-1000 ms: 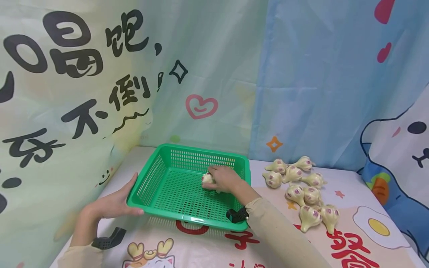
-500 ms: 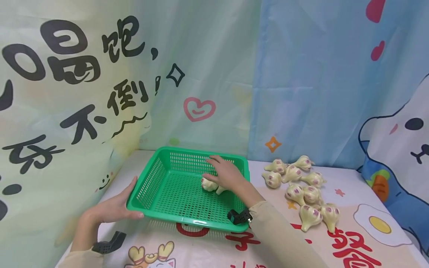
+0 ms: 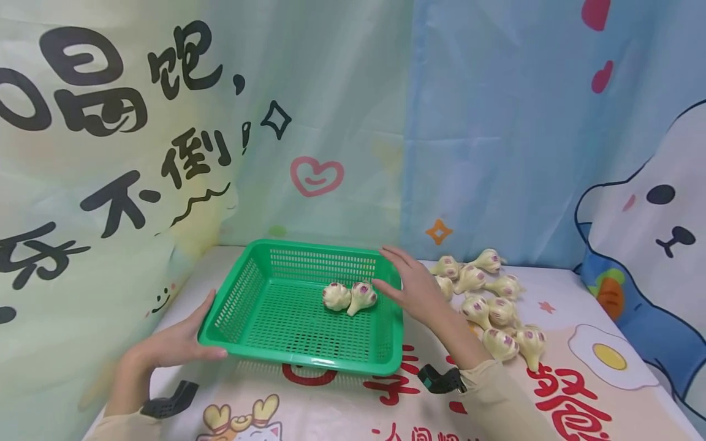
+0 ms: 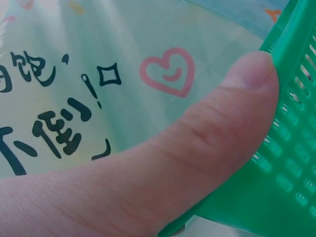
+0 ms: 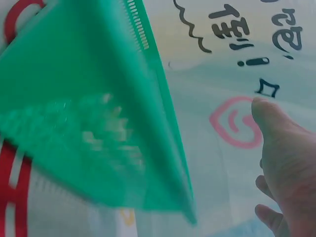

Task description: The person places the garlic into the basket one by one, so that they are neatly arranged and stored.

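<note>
A green plastic basket [image 3: 276,327] with slotted sides stands on the table. Two garlic bulbs lie side by side toward the right of its floor: one rounded bulb [image 3: 336,297] and one bulb [image 3: 362,296] whose stem points toward the front. My left hand [image 3: 179,339] rests against the basket's left side, thumb and fingers spread; the left wrist view shows a digit [image 4: 212,131] touching the outer wall. My right hand [image 3: 416,288] is raised by the right rim with its fingers extended, holding nothing. In the right wrist view that hand [image 5: 294,158] is apart from the basket.
Several more garlic bulbs [image 3: 502,311] lie in a loose group on the table right of the basket, partly behind my right forearm. A printed cloth [image 3: 584,392] covers the table. Printed curtains [image 3: 331,92] hang directly behind and at the sides.
My right hand has let go of a garlic bulb in the basket, then lifted and moved right to the rim. My left hand has stayed at the basket's left side.
</note>
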Available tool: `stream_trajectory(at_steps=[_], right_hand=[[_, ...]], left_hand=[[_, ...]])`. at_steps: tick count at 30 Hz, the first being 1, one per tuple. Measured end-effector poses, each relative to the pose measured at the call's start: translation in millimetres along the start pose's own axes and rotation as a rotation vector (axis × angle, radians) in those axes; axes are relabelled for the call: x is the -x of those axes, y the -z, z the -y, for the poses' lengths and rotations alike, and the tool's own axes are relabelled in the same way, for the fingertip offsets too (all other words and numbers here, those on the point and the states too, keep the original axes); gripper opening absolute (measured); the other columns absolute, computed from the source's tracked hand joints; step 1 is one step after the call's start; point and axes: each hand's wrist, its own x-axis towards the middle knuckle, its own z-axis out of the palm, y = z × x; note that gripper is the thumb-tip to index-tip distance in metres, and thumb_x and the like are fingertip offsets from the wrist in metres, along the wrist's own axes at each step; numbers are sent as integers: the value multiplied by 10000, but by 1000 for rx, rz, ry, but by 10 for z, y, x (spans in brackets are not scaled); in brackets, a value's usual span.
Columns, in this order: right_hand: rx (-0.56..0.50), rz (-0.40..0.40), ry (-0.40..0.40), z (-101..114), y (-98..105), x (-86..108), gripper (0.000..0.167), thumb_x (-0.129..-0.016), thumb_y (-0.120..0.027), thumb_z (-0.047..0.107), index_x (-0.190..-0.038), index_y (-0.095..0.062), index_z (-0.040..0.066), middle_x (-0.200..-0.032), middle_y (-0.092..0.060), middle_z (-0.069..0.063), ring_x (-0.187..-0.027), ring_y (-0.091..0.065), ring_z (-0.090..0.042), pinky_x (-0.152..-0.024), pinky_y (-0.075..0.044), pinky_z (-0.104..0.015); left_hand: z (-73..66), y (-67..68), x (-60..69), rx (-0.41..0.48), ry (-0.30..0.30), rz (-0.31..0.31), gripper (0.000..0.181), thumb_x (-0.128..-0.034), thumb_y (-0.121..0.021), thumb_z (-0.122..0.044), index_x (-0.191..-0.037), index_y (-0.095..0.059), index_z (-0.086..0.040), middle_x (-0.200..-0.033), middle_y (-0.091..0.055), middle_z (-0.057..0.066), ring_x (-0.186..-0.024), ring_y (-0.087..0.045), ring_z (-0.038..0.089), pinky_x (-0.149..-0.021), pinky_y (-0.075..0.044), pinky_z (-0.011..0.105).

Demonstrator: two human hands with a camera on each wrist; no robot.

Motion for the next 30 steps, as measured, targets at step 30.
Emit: stream_trajectory(at_steps=[30], right_hand=[[158,64,-438,-1147,259,1674,916,-723,-798,406,-1460,-348,102,-1421,-398,-235,-1283,-365,-436,-944,-371,-642]], left_hand=[[-28,18,12,-36,-12,4,1192,-785,-755,-331,-1494,151,-18,-1545,-11,327,-1375,-177,517,-1019,-260,631]])
